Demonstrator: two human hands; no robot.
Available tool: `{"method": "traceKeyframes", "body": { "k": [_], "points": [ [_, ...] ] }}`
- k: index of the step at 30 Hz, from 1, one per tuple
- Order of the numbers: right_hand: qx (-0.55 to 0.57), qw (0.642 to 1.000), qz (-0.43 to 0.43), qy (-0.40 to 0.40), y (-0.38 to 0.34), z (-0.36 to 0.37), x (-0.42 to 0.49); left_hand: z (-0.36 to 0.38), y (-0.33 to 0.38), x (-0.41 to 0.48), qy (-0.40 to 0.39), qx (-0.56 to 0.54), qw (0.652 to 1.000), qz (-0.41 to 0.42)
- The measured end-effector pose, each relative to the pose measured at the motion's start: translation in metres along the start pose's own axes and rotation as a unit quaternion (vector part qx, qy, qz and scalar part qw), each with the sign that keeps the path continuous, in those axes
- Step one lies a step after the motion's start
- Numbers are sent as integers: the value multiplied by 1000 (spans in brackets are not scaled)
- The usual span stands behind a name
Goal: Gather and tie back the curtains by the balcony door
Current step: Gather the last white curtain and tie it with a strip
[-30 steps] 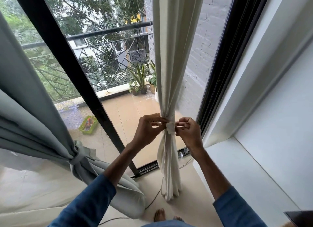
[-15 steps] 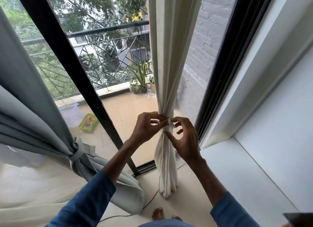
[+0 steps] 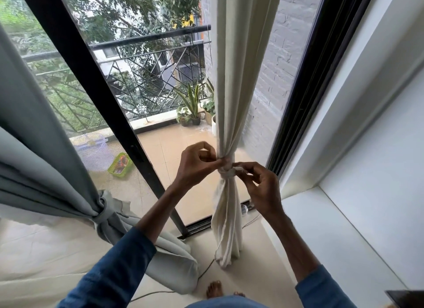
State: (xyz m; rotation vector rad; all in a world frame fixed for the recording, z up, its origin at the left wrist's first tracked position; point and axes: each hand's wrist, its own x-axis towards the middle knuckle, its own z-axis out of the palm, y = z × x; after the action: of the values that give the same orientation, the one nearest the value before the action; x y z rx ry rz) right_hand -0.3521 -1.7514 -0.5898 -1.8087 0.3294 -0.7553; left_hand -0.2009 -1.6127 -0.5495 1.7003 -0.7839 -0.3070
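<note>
Two curtains [image 3: 231,78] [image 3: 34,147], two hands [image 3: 195,167] [image 3: 261,188], perhaps four potted plants [image 3: 193,103].

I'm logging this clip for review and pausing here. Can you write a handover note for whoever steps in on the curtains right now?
Left hand: pinches the fabric tie on the left side of its knot.
Right hand: pinches the tie's loose end on the right side.
Cream curtain: gathered into one bundle, with the tie wrapped round it at hand height.
Grey curtain: off to the left, gathered and knotted back.
Done: the grey curtain is tied; the cream curtain is gathered and wrapped.
Left: the knot probably needs pulling snug, then both hands can let go.
</note>
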Motion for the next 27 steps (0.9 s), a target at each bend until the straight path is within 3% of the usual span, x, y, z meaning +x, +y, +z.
{"method": "traceKeyframes", "body": {
  "k": [3,7,10,27],
  "points": [
    [-17,1000,-6,-24,-1,-5,4,-3,3,5,-42,-18,999,-15],
    [-85,995,-47,-15,-2,-6,10,1,6,10,-65,84,992,65],
    [-118,991,-64,8,-3,-6,17,6,9,8,-75,97,989,86],
    [-102,993,-45,29,-14,-2,26,-1,-2,9,-128,115,980,101]
  ]
}}
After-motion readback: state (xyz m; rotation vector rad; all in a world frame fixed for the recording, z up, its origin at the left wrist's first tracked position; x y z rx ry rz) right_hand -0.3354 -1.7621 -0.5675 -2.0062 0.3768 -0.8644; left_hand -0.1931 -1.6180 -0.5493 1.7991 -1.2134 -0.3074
